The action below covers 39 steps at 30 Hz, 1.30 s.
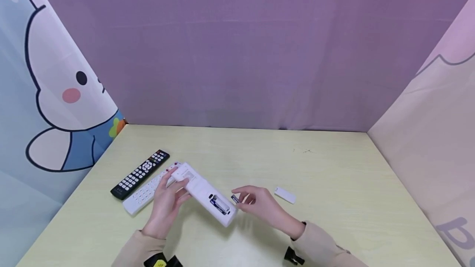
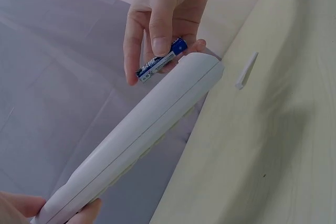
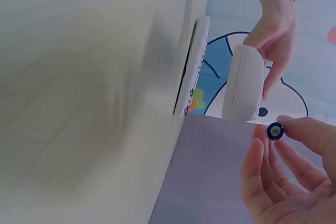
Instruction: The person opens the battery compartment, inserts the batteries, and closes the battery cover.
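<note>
One battery (image 1: 219, 204) already sits in the white remote (image 1: 203, 193), held off the table by the left hand (image 1: 168, 204); the right hand (image 1: 259, 204) pinches a second battery (image 1: 235, 199) just beside the open compartment, not yet inserted. Farther off lies the cover (image 1: 285, 195).

A staged recording booth: behind the fingers (image 1: 248, 196), a pale wooden worktop (image 1: 334, 168) is enclosed by a purple cloth backdrop (image 1: 237, 52) and cartoon-printed curtains (image 1: 48, 94).

Pale yellow worktop (image 1: 334, 176), black remote (image 1: 140, 174) lying well left of the fingers, white remote (image 1: 146, 193) just beside it, purple backdrop (image 1: 237, 52) behind, cartoon rabbit curtain (image 1: 55, 94) at far left
</note>
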Each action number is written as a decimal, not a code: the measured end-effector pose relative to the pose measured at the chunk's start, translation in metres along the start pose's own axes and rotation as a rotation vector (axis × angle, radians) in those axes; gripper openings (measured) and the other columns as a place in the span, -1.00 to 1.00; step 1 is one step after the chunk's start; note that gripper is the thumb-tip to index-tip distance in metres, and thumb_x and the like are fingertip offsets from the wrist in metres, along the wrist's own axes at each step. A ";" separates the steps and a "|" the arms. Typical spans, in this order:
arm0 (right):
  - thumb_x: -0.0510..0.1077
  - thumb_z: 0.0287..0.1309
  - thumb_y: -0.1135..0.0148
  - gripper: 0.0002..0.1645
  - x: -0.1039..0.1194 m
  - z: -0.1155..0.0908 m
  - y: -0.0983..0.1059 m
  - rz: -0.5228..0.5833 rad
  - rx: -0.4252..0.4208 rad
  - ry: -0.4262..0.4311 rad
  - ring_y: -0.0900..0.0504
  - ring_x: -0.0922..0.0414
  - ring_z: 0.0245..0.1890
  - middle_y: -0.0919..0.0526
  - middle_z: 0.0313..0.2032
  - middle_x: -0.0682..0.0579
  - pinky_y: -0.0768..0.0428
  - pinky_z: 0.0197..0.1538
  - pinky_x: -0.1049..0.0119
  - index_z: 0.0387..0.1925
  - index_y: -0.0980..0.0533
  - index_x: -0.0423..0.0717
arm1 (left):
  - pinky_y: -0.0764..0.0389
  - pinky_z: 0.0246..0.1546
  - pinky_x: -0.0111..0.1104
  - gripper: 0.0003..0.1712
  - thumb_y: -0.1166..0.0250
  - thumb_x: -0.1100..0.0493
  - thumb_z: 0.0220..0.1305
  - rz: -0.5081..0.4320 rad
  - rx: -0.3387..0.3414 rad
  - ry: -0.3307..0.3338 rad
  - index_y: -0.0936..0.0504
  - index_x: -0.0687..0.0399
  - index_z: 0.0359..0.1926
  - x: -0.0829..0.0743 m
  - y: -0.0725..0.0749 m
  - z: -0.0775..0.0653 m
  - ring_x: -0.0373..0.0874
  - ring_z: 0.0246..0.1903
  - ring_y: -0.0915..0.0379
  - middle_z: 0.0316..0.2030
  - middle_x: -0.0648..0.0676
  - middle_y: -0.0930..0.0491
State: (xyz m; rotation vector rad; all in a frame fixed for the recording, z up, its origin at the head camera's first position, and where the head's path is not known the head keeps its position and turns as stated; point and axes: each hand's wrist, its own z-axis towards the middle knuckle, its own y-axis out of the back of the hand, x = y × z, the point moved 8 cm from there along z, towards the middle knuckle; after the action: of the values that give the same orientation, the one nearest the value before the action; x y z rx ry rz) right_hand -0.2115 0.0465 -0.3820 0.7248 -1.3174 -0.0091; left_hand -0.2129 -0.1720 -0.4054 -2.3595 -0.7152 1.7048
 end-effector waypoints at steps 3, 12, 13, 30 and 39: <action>-0.27 -0.08 -0.26 -0.67 0.003 -0.001 -0.001 -0.021 -0.013 0.025 -0.49 0.29 -0.52 -0.59 -0.42 0.02 -0.57 -0.47 0.49 -0.17 -0.54 -0.21 | -0.60 -0.21 -0.39 -0.29 0.00 0.45 0.15 -0.001 0.007 -0.001 -0.04 0.00 0.30 0.000 -0.003 0.000 -0.17 -0.33 -0.56 -0.15 0.00 -0.44; -0.31 -0.09 -0.26 -0.81 0.018 -0.003 -0.002 -0.088 -0.069 0.192 -0.47 0.33 -0.50 -0.59 -0.45 0.05 -0.54 -0.47 0.50 -0.32 -0.58 -0.18 | -0.60 -0.21 -0.38 -0.30 -0.03 0.43 0.15 0.006 0.015 0.000 -0.05 0.01 0.29 0.001 -0.011 0.001 -0.16 -0.34 -0.56 -0.11 0.07 -0.41; -0.30 -0.10 -0.27 -0.82 0.020 -0.004 -0.002 -0.109 -0.079 0.223 -0.47 0.33 -0.50 -0.58 -0.46 0.05 -0.53 -0.48 0.53 -0.34 -0.59 -0.18 | -0.61 -0.21 -0.38 -0.30 -0.03 0.43 0.15 0.005 0.017 -0.001 -0.05 0.01 0.29 0.001 -0.012 0.001 -0.16 -0.34 -0.56 -0.11 0.07 -0.41; -0.27 -0.34 -0.41 -0.81 0.048 -0.017 -0.006 -0.518 -0.317 0.655 -0.45 0.30 -0.50 -0.50 -0.51 0.12 -0.45 -0.41 0.72 -0.54 -0.56 -0.11 | -0.61 -0.23 -0.38 -0.33 -0.03 0.44 0.14 -0.005 0.026 -0.012 -0.08 0.03 0.26 0.002 -0.022 0.000 -0.15 -0.34 -0.56 -0.08 0.11 -0.39; -0.31 -0.29 -0.37 -0.84 0.049 -0.019 -0.003 -0.452 -0.330 0.677 -0.40 0.29 -0.45 -0.48 -0.48 0.11 -0.40 -0.40 0.75 -0.51 -0.58 -0.16 | -0.61 -0.23 -0.38 -0.32 -0.03 0.44 0.14 -0.014 0.023 -0.014 -0.07 0.03 0.27 0.001 -0.024 -0.001 -0.15 -0.35 -0.56 -0.08 0.12 -0.39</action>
State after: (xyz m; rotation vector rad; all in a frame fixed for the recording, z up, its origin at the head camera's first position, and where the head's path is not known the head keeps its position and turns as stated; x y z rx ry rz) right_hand -0.1794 0.0340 -0.3414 0.6470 -0.4730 -0.3122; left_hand -0.2190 -0.1502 -0.3972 -2.3240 -0.7086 1.7159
